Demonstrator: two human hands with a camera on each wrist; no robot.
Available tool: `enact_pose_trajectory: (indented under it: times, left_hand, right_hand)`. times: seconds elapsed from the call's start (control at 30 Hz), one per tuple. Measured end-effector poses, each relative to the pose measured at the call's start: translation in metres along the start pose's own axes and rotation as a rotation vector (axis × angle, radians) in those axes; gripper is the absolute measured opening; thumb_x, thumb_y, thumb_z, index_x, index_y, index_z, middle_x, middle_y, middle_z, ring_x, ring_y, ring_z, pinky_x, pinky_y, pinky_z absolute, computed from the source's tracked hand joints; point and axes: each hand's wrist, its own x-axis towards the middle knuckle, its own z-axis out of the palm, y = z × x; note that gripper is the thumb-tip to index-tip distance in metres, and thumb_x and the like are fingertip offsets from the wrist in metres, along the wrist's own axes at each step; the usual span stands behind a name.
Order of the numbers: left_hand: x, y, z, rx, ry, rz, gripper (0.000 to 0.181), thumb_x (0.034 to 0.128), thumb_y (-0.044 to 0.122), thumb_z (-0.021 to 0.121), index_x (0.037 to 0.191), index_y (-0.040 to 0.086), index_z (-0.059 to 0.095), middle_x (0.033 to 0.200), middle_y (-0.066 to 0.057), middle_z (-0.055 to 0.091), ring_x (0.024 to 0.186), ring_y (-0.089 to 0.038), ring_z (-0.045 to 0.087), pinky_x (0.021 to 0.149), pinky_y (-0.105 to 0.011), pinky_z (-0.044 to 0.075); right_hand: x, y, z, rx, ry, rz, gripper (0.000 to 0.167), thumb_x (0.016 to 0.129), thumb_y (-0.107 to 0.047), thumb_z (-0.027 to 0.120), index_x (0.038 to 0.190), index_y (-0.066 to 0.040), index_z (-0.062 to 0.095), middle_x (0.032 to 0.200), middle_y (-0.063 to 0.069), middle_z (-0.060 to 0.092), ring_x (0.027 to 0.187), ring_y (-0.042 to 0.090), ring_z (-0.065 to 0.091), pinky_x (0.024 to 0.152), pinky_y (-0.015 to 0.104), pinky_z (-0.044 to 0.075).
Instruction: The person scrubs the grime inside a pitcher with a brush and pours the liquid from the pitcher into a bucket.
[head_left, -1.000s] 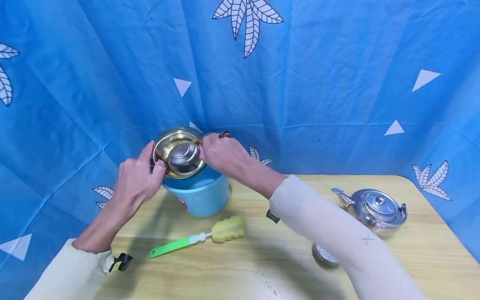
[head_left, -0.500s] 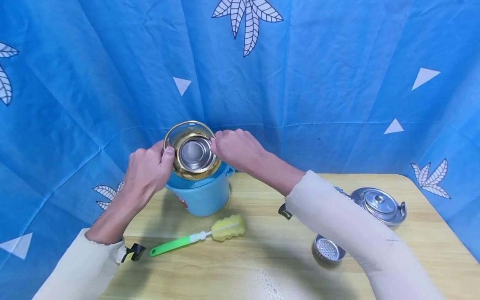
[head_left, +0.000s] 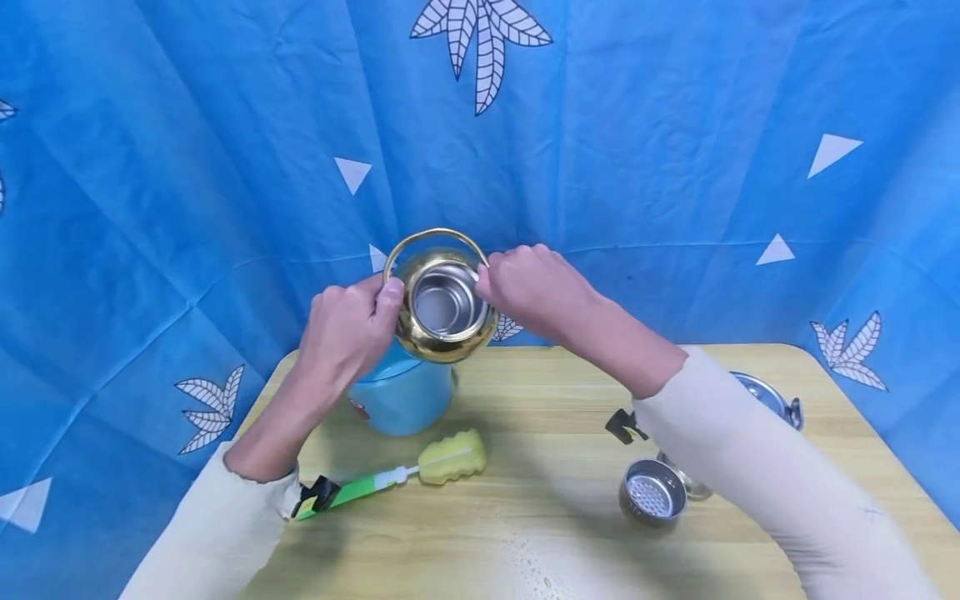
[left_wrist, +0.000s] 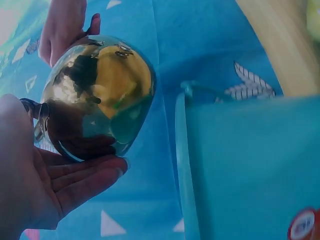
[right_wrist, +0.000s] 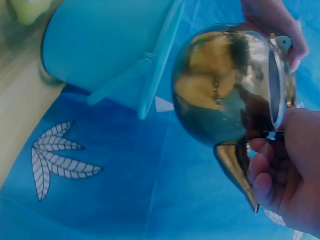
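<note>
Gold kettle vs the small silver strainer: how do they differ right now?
Support: the gold kettle is held up between the left hand and right hand; the silver strainer rests on the table.
Handle: the kettle has a hooped one; none shows on the strainer.
Bottom: the kettle's inside looks solid; the strainer's is perforated.
Shared: both are shiny, round and uncovered, with silvery insides.

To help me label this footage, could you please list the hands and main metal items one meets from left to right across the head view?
Left hand, golden kettle, right hand, perforated metal cup, partly hidden silver pot.
</note>
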Motion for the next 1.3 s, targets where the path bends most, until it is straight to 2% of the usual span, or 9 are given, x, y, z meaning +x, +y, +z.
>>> enact_pose_trajectory:
  times: [0.13, 0.33, 0.57, 0.67, 0.83, 0.93, 1.17, 1.23, 1.3]
  left_hand:
    - [0.000, 0.013, 0.015, -0.040, -0.018, 0.033, 0.051, 0.1076, 0.041, 0.033, 0.069, 0.013, 0.050, 0.054, -0.004, 0.043, 0.049, -0.022, 0.042, 0.048, -0.035, 0.031]
    - [-0.002, 0.032, 0.034, -0.086, -0.108, 0.033, 0.043, 0.1054, 0.045, 0.038, 0.081, 0.014, 0.055, 0.057, -0.003, 0.047, 0.050, -0.020, 0.046, 0.045, -0.034, 0.034]
    - [-0.008, 0.049, 0.058, -0.095, -0.211, 0.058, 0.037, 0.1018, 0.042, 0.041, 0.110, 0.011, 0.060, 0.056, -0.001, 0.048, 0.050, -0.018, 0.049, 0.044, -0.033, 0.035]
    - [-0.012, 0.053, 0.071, -0.098, -0.256, 0.066, 0.043, 0.1014, 0.041, 0.041, 0.123, 0.009, 0.059, 0.055, 0.000, 0.048, 0.050, -0.017, 0.050, 0.045, -0.033, 0.036]
    - [-0.020, 0.056, 0.091, -0.158, -0.356, 0.025, 0.049, 0.1029, 0.042, 0.039, 0.136, 0.010, 0.056, 0.054, 0.003, 0.045, 0.044, -0.012, 0.042, 0.042, -0.030, 0.034]
    - [-0.024, 0.054, 0.102, -0.178, -0.407, -0.009, 0.044, 0.1034, 0.043, 0.037, 0.128, 0.013, 0.058, 0.055, 0.003, 0.045, 0.044, -0.010, 0.038, 0.041, -0.029, 0.032]
    - [-0.027, 0.048, 0.130, -0.172, -0.483, -0.038, 0.035, 0.1033, 0.040, 0.034, 0.093, 0.019, 0.060, 0.059, 0.002, 0.047, 0.048, -0.012, 0.037, 0.048, -0.029, 0.035]
    - [-0.027, 0.046, 0.137, -0.187, -0.517, -0.065, 0.036, 0.1029, 0.039, 0.034, 0.088, 0.017, 0.060, 0.060, 0.002, 0.047, 0.049, -0.012, 0.037, 0.048, -0.029, 0.034]
    - [-0.027, 0.045, 0.144, -0.216, -0.561, -0.099, 0.039, 0.1028, 0.039, 0.035, 0.094, 0.014, 0.063, 0.061, 0.002, 0.047, 0.049, -0.012, 0.036, 0.046, -0.027, 0.032]
  right_hand:
    - [-0.017, 0.007, -0.006, -0.002, -0.007, 0.016, 0.029, 0.095, 0.003, 0.048, 0.069, -0.010, 0.046, 0.063, -0.001, 0.030, 0.054, 0.014, 0.028, 0.047, 0.029, 0.020]
    - [-0.039, 0.015, -0.011, 0.056, -0.083, 0.170, 0.033, 0.096, -0.003, 0.049, 0.067, -0.014, 0.039, 0.062, -0.003, 0.029, 0.054, 0.015, 0.028, 0.044, 0.034, 0.029]
    - [-0.066, 0.023, -0.010, 0.078, -0.154, 0.210, 0.034, 0.095, -0.001, 0.049, 0.065, -0.014, 0.040, 0.061, -0.004, 0.030, 0.054, 0.014, 0.029, 0.044, 0.032, 0.029]
    - [-0.078, 0.026, -0.005, 0.145, -0.202, 0.275, 0.036, 0.098, -0.006, 0.048, 0.064, -0.016, 0.042, 0.060, -0.004, 0.031, 0.055, 0.014, 0.030, 0.047, 0.029, 0.026]
    - [-0.096, 0.029, 0.008, 0.205, -0.268, 0.337, 0.039, 0.101, -0.012, 0.046, 0.063, -0.018, 0.043, 0.059, -0.005, 0.032, 0.054, 0.013, 0.032, 0.049, 0.028, 0.027]
    - [-0.105, 0.030, 0.018, 0.232, -0.291, 0.353, 0.040, 0.102, -0.013, 0.046, 0.062, -0.019, 0.042, 0.058, -0.005, 0.032, 0.054, 0.012, 0.030, 0.048, 0.027, 0.027]
    - [-0.121, 0.029, 0.044, 0.283, -0.337, 0.365, 0.043, 0.103, -0.013, 0.050, 0.062, -0.020, 0.043, 0.057, -0.006, 0.036, 0.053, 0.011, 0.035, 0.050, 0.026, 0.034]
    - [-0.125, 0.028, 0.051, 0.293, -0.344, 0.362, 0.043, 0.103, -0.012, 0.050, 0.062, -0.020, 0.041, 0.057, -0.006, 0.036, 0.053, 0.011, 0.035, 0.051, 0.026, 0.034]
    - [-0.130, 0.029, 0.057, 0.309, -0.349, 0.367, 0.043, 0.103, -0.011, 0.050, 0.062, -0.021, 0.040, 0.058, -0.006, 0.035, 0.054, 0.011, 0.035, 0.052, 0.026, 0.034]
